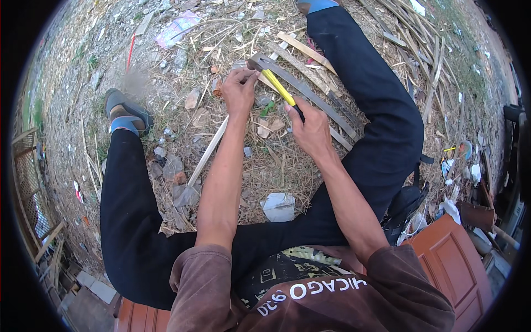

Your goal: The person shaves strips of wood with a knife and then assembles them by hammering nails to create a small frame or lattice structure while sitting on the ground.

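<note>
My right hand [312, 126] is wrapped round the black grip of a claw hammer [280, 87] with a bright yellow shaft. The hammer's dark metal head lies up and to the left, right beside my left hand [239, 89]. The left fingers are closed in a pinch close to the head; whatever sits between them is too small or hidden to name. A long grey wooden strip [315, 99] runs from near the hammer head down to the right. Partly behind my left forearm, a pale thin strip [209, 150] slants along the ground.
Dry grass and wood scraps cover the ground between my spread legs. A white broken piece [278, 207] lies close to my lap. Split wooden strips [423, 52] are heaped at the far right. Brown panelled wood [454, 260] is beside me, and a woven lattice [38, 188] stands left.
</note>
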Demonstrator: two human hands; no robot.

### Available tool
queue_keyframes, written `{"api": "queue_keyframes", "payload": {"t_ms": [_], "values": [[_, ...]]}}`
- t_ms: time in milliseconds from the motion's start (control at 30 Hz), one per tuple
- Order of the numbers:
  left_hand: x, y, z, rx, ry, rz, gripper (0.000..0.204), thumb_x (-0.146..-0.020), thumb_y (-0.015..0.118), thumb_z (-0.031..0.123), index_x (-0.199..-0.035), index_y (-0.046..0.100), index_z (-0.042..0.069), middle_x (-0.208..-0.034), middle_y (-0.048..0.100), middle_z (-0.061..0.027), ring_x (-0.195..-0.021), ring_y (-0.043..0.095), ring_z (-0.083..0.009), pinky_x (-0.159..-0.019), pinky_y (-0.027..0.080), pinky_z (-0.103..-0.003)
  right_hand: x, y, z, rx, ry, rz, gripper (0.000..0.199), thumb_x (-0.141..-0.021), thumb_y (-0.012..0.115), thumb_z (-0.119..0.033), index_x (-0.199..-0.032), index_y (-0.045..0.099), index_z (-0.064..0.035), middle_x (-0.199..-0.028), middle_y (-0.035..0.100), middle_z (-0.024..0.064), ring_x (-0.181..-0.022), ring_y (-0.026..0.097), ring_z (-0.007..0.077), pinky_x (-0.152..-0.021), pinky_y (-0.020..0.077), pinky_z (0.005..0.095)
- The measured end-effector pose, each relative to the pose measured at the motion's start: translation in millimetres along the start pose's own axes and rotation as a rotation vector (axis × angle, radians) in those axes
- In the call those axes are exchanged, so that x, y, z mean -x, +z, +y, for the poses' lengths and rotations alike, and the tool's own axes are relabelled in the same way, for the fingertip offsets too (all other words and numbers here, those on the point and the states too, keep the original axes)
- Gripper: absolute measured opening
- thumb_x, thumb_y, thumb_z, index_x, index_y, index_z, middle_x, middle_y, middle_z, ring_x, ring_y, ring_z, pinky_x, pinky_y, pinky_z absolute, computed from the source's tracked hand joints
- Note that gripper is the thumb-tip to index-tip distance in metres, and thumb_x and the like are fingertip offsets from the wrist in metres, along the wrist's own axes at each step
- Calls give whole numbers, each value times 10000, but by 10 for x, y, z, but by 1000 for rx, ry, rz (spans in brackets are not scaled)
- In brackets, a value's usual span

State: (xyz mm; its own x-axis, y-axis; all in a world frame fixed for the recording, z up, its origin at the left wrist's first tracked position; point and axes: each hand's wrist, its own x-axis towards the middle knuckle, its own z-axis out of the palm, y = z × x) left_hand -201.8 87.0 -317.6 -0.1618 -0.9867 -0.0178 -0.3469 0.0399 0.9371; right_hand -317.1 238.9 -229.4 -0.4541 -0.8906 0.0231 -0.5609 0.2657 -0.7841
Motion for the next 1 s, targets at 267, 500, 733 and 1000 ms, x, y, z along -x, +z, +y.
{"api": "queue_keyframes", "payload": {"t_ms": [267, 500, 733, 1000], "values": [[1, 1, 13, 30, 28, 16, 194, -807, 786, 146, -933, 758, 1, -962, 698, -78, -766, 660, -159, -708, 506, -280, 28, 72, 24, -43, 12, 19, 198, -930, 631, -167, -1061, 644, -19, -770, 645, 231, -665, 633, 401, -596, 463, 464], [-1, -17, 52, 13, 8, 2, 190, -802, 787, 138, -931, 758, 2, -960, 695, -86, -758, 661, -159, -706, 511, -278, 13, 89, -18, -29, 19, 35, 182, -930, 631, -170, -1055, 648, -39, -768, 657, 213, -672, 638, 408, -597, 474, 461], [-32, 18, -11, 13, 49, 0, 193, -793, 788, 136, -936, 760, 9, -957, 701, -95, -771, 672, -177, -715, 516, -292, 46, 77, -1, -57, 81, -4, 211, -936, 632, -170, -1083, 661, -21, -706, 634, 210, -600, 613, 327, -573, 468, 412], [-26, -12, 10, -8, -9, -14, 198, -803, 790, 157, -952, 769, 28, -975, 704, -95, -792, 677, -180, -727, 520, -299, 10, 54, -53, -33, 90, -1, 218, -939, 633, -184, -1070, 662, -13, -708, 637, 210, -592, 623, 322, -564, 463, 404]]}}
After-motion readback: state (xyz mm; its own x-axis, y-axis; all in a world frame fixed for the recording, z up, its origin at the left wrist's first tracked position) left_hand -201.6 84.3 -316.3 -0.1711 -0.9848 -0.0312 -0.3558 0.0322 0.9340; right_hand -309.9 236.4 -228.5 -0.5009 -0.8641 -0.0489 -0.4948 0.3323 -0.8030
